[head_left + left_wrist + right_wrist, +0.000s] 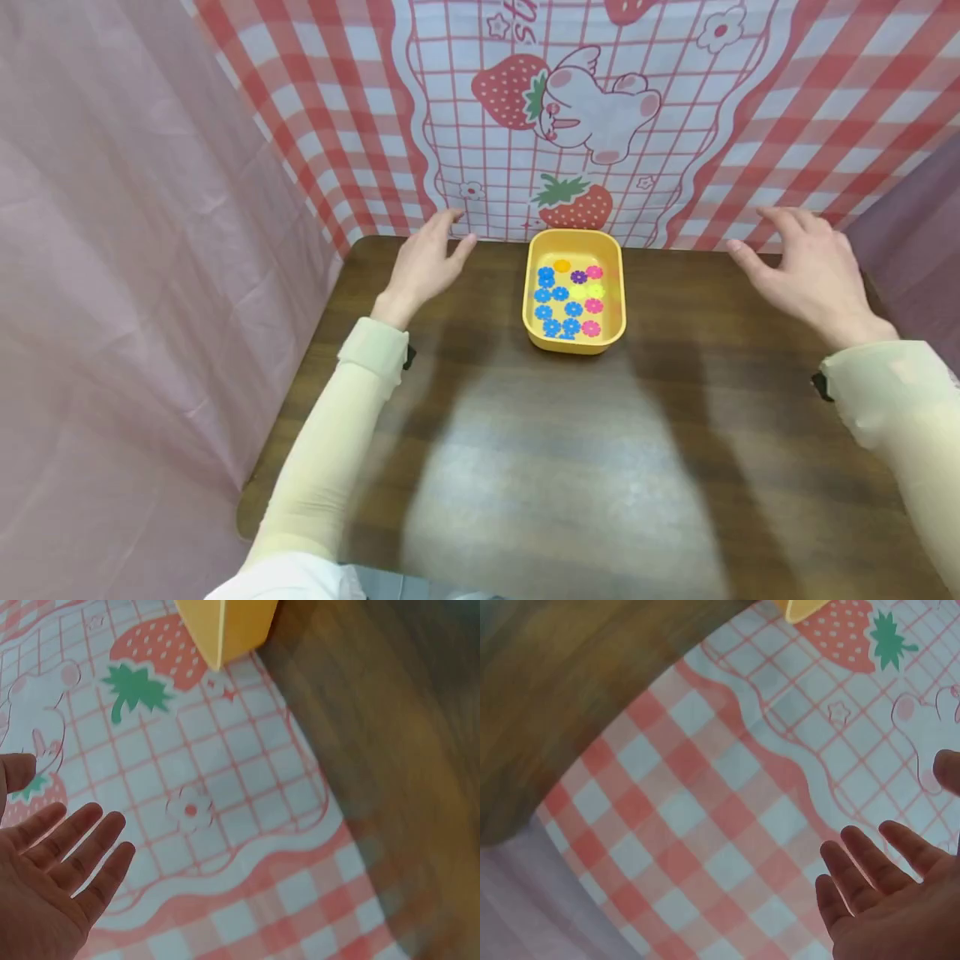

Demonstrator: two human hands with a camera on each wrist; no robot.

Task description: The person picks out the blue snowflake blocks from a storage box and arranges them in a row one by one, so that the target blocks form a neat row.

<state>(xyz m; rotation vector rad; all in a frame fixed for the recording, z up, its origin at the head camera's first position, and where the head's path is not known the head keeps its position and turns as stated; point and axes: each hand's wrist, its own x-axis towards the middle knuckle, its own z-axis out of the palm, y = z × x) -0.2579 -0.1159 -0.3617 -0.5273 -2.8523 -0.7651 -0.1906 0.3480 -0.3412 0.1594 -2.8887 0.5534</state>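
Note:
A yellow rectangular tub (574,346) stands at the back of the wooden table, in the middle of the head view. Inside it lie several small flower-shaped discs: blue ones (560,293), pink ones (593,306), yellow ones (595,289), a purple one (578,277) and an orange one (562,266). My left hand (425,265) hovers to the left of the tub, fingers spread and holding nothing. On the other side, farther from the tub, my right hand (813,271) is held up with relaxed fingers and an empty palm. Both wrist views show only a corner of the tub (247,626).
Behind the table (555,467) hangs a red-and-white checked cloth (360,108) printed with strawberries and a white cartoon animal. Pinkish curtains (127,292) close off the left and right sides. Dark bands (821,386) sit at both wrists.

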